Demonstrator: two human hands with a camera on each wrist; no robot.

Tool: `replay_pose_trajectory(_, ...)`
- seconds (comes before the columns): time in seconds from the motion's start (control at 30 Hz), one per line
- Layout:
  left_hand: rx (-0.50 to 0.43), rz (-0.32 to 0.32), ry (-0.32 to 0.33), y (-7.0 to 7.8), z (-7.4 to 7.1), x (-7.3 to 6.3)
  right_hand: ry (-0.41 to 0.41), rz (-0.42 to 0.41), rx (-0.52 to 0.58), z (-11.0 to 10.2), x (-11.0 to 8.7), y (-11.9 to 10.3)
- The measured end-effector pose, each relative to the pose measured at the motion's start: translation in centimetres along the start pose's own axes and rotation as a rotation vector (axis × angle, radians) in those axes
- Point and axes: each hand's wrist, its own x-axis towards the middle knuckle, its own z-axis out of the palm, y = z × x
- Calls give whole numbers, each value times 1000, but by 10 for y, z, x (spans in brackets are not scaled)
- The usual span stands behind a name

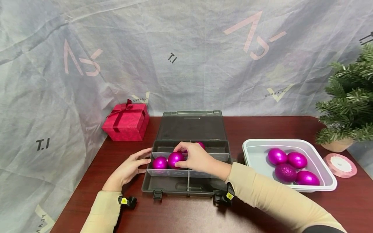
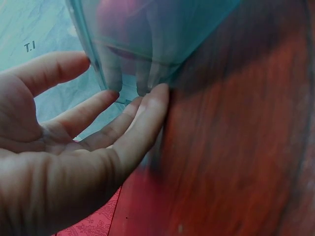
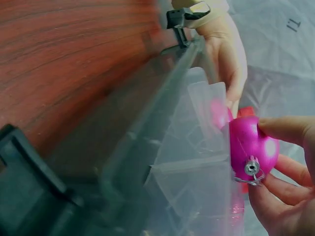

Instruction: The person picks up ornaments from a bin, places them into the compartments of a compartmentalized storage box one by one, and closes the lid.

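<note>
Around the grey organiser case (image 1: 166, 183) on the red-brown table (image 1: 189, 215), a red gift box (image 1: 126, 126) sits at the back left, and at the right are a white tub (image 1: 259, 153) with four magenta balls (image 1: 285, 172), a pink spool (image 1: 340, 164) and a green tree (image 1: 352, 106); clear dividers (image 1: 172, 172) wall off the case's sections. At the left of its middle row, just beside a second ball (image 1: 160, 163), the right hand (image 1: 196, 157) has thumb and fingers clamped on the held ball (image 1: 176, 159), smooth, shiny magenta with a silver cap and wire, while the left hand (image 1: 131, 166) spreads its fingers apart at the case's left wall.
</note>
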Motion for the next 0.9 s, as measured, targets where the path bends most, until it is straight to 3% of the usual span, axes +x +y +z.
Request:
replay_pose_trajectory(0.3, 6, 3, -2, 1, 1, 0, 43, -36, -40, 8, -3, 5)
replay_pose_trajectory(0.53, 16, 19, -10, 2, 2, -1, 18, -36, -35, 8, -7, 7)
replay_pose_trajectory(0.9, 2, 9, -3, 1, 1, 0, 22, -78, 43, -16, -20, 3)
